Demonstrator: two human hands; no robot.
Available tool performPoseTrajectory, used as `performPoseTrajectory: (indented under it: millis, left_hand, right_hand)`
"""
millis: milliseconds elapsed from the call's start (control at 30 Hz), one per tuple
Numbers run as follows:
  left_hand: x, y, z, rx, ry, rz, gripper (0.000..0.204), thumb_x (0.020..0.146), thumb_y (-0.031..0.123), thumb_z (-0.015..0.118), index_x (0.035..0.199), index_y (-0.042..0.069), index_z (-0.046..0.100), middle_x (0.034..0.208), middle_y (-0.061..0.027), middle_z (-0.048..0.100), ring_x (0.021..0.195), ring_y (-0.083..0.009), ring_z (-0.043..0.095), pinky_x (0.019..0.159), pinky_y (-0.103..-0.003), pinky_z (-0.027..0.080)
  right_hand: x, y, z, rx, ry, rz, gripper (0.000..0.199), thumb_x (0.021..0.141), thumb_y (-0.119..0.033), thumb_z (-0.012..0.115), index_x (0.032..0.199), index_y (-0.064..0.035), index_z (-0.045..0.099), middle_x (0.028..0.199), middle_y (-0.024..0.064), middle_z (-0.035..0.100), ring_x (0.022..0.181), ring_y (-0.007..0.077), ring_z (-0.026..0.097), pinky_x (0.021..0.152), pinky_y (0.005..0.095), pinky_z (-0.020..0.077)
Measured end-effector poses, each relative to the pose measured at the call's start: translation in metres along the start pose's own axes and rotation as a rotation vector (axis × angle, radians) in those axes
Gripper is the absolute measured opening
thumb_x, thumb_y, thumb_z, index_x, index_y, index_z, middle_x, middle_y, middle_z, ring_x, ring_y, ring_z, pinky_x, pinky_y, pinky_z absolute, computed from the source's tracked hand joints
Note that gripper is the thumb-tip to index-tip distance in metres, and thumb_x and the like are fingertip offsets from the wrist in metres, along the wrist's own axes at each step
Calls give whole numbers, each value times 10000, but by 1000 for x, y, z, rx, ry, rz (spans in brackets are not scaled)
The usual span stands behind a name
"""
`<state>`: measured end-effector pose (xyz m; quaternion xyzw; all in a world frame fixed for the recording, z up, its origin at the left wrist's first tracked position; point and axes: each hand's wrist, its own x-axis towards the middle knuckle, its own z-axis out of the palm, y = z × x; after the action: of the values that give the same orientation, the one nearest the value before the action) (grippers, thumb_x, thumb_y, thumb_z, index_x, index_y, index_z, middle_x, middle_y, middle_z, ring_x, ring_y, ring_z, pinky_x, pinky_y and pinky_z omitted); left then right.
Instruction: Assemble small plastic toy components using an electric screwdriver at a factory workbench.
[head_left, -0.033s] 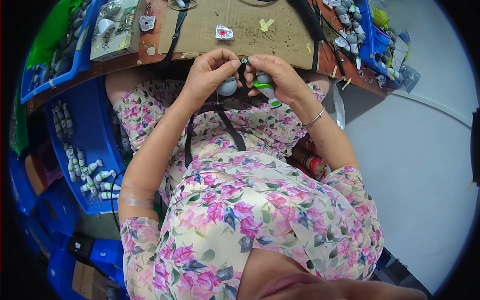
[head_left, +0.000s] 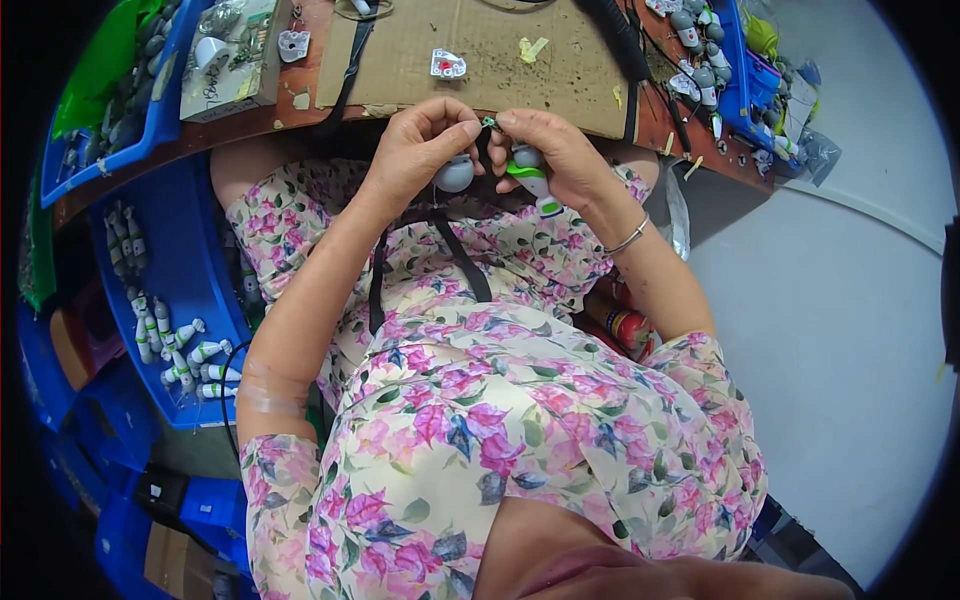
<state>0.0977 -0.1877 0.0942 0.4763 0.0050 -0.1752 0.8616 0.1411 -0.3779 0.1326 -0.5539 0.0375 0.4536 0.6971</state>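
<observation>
My left grip (head_left: 425, 145) is curled closed on a grey rounded part (head_left: 455, 176); my right grip (head_left: 555, 150) is clamped on a white-and-green body (head_left: 533, 182). I seem to cradle both low in my fingers so my thumbs can meet at the small green piece (head_left: 488, 121) between them; which thumb bears it I cannot tell. My hands are just off the edge of the reddish-brown surface (head_left: 304, 75), above my lap, perhaps for a close view.

From my hands, cardboard (head_left: 400, 80) lies at twelve, probably shielding the surface, with a white piece (head_left: 448, 64) at eleven. Blue bins stand at ten and two, a blue tray (head_left: 185, 265) of similar bodies at eight; pale floor (head_left: 820, 300) spreads from four.
</observation>
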Motion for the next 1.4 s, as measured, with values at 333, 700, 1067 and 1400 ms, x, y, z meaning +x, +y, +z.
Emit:
performPoseTrajectory:
  millis: [333, 700, 1067, 1400]
  left_hand:
    - [-1, -1, -1, 59, -6, -36, 177, 903, 169, 592, 951, -1, 588, 783, -32, 612, 681, -112, 612, 634, -231, 490]
    - [0, -2, -2, 49, -17, -46, 165, 899, 165, 596, 941, 6, 583, 783, -28, 610, 690, -104, 607, 647, -244, 511]
    - [0, -7, -1, 13, -9, -30, 129, 899, 135, 594, 914, 15, 549, 809, -43, 613, 703, -108, 612, 660, -242, 523]
    - [-3, -5, 0, -35, -12, -18, 145, 906, 156, 585, 915, 14, 560, 791, -57, 622, 705, -135, 625, 661, -247, 504]
  right_hand:
    - [-2, 4, 2, -126, 41, -91, 231, 934, -289, 547, 873, -67, 570, 790, 1, 583, 734, 91, 578, 633, 254, 506]
    - [0, 1, -1, -303, -7, -207, 246, 945, -298, 534, 907, -56, 566, 806, -7, 578, 767, 76, 536, 705, 227, 438]
    - [2, 8, -2, -292, 13, -183, 256, 946, -307, 528, 905, -57, 565, 807, -10, 567, 769, 67, 535, 686, 220, 443]
    - [1, 3, 0, -304, 5, -170, 264, 942, -317, 533, 902, -57, 560, 798, -6, 565, 755, 67, 532, 661, 222, 446]
